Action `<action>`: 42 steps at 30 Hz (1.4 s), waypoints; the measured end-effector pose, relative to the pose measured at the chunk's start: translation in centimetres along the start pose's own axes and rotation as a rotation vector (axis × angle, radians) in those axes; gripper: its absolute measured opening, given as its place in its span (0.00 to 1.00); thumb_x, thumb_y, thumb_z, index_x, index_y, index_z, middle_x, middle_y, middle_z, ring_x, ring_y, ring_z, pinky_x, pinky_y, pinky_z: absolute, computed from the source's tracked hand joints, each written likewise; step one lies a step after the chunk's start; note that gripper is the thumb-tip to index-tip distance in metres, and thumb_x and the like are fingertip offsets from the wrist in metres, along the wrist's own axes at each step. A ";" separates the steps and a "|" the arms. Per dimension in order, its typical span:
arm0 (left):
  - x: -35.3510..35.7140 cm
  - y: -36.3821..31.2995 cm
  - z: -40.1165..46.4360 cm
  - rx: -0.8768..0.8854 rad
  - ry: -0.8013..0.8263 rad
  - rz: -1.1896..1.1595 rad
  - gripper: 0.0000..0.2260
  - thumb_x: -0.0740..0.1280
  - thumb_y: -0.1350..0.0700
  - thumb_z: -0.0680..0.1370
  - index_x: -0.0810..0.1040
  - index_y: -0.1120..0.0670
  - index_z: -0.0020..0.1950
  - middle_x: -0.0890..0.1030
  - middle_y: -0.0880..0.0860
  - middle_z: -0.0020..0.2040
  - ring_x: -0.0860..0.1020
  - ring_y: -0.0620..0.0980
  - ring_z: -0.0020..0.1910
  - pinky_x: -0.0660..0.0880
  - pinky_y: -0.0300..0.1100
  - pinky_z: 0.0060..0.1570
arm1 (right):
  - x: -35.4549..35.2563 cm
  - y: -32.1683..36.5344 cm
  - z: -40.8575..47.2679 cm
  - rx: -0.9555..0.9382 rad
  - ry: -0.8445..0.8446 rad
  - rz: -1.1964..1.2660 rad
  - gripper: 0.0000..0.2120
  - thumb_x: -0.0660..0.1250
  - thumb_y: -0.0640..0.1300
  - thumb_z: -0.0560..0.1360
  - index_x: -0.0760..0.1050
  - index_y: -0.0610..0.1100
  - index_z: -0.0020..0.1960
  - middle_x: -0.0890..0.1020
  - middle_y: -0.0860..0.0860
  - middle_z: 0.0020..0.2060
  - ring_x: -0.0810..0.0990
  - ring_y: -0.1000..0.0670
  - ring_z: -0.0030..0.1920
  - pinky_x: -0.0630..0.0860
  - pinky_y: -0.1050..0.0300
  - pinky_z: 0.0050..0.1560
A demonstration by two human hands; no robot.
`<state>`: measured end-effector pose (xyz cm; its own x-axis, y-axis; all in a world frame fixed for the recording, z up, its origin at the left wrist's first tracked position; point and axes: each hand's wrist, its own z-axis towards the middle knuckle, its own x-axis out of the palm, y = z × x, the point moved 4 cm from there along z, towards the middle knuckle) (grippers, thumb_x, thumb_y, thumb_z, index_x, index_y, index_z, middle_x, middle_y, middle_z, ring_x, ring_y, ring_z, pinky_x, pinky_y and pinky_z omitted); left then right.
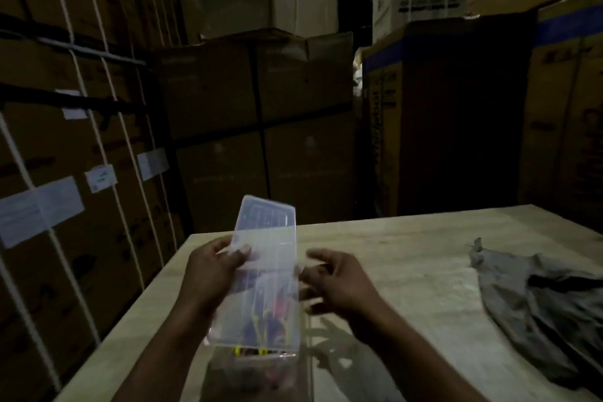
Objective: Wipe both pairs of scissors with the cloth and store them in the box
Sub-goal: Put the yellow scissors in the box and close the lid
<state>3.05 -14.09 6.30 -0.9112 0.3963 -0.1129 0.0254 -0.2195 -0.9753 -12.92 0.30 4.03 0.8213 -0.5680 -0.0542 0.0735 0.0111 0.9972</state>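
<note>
A clear plastic box (264,271) is held above the wooden table (408,258), tilted with its far end raised. Through its wall I make out coloured handles, dark, red and yellow, at its near end (261,326); they look like the scissors, though blurred. My left hand (213,271) grips the box's left edge, thumb on top. My right hand (336,277) hovers at the box's right edge with curled fingers; whether it touches the box is unclear. A grey cloth (535,310) lies crumpled on the table at the right.
Tall cardboard cartons (254,114) stand close behind and to the left of the table, some strapped with white cord. The light is dim. The table's left edge (140,310) runs diagonally beside my left arm.
</note>
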 end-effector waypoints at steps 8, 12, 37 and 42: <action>-0.1 2.5 -1.1 0.015 0.013 0.281 0.12 0.75 0.53 0.79 0.86 0.52 0.61 0.89 0.50 0.51 0.88 0.51 0.48 0.84 0.59 0.54 | 1.7 -2.7 -0.3 -0.100 -0.144 -0.256 0.11 0.70 0.45 0.80 0.84 0.59 0.43 0.88 0.53 0.39 0.87 0.51 0.37 0.86 0.45 0.36; -0.2 3.4 -0.8 0.029 0.012 0.325 0.16 0.76 0.50 0.77 0.85 0.52 0.64 0.88 0.50 0.57 0.86 0.52 0.55 0.82 0.59 0.59 | 2.2 -3.1 -0.4 -0.087 -0.139 -0.260 0.08 0.68 0.45 0.82 0.85 0.48 0.48 0.88 0.51 0.41 0.87 0.54 0.39 0.86 0.52 0.38; 0.8 3.4 -2.3 -0.030 0.197 0.853 0.21 0.57 0.47 0.88 0.64 0.52 0.80 0.73 0.54 0.76 0.77 0.51 0.66 0.71 0.43 0.60 | 3.5 -4.4 0.7 -0.164 -0.073 -0.612 0.14 0.63 0.57 0.83 0.80 0.53 0.64 0.85 0.55 0.56 0.83 0.58 0.41 0.84 0.57 0.42; 0.6 4.0 -2.9 -0.029 0.165 0.878 0.25 0.55 0.47 0.88 0.57 0.51 0.84 0.65 0.53 0.83 0.71 0.53 0.76 0.69 0.48 0.71 | 3.0 -5.0 -0.7 0.067 0.235 -0.146 0.20 0.76 0.54 0.75 0.81 0.53 0.66 0.87 0.53 0.55 0.87 0.47 0.53 0.85 0.40 0.55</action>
<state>3.81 -12.11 1.80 -0.4879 0.2196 -0.8448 0.6985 -0.4822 -0.5287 -10.44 -0.88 -1.14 0.9142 -0.3528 -0.1996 0.1690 -0.1158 0.9788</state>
